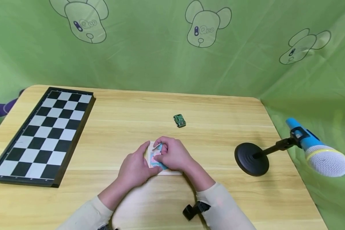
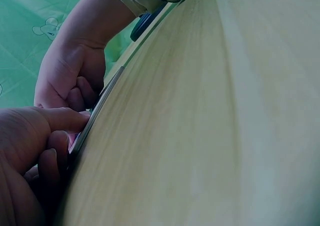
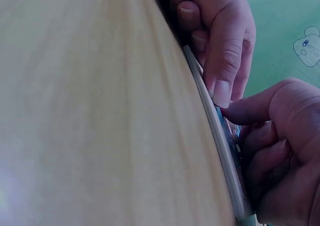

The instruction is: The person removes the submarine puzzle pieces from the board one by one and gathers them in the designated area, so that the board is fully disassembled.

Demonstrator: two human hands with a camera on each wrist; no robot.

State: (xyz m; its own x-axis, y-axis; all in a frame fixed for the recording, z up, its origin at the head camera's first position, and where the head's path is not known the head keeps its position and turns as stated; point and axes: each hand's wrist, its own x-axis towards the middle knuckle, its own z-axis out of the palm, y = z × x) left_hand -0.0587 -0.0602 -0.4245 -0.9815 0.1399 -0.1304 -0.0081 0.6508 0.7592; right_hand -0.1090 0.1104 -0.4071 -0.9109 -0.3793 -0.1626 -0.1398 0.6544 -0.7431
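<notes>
A small flat picture board (image 1: pixel 170 172) with a pale border and a pink-and-blue picture lies on the table in front of me. My left hand (image 1: pixel 135 168) holds it at the left side, the thumb along its lower edge. Over the picture, my right hand (image 1: pixel 175 154) has its fingers curled and pinches a thin flat piece (image 1: pixel 157 146) with a light edge, tilted up from the board. Most of that piece is covered by the fingers. Seen from the right wrist, the left thumb presses the board's rim (image 3: pixel 220 141) beside the right hand (image 3: pixel 287 146).
A folded black-and-white chessboard (image 1: pixel 45 131) lies at the left. Beyond the hands sits a small green toy car (image 1: pixel 179 120). At the right, a blue microphone (image 1: pixel 316 143) is on a stand with a round black base (image 1: pixel 251 159). A green curtain (image 1: pixel 160 64) hangs behind the table.
</notes>
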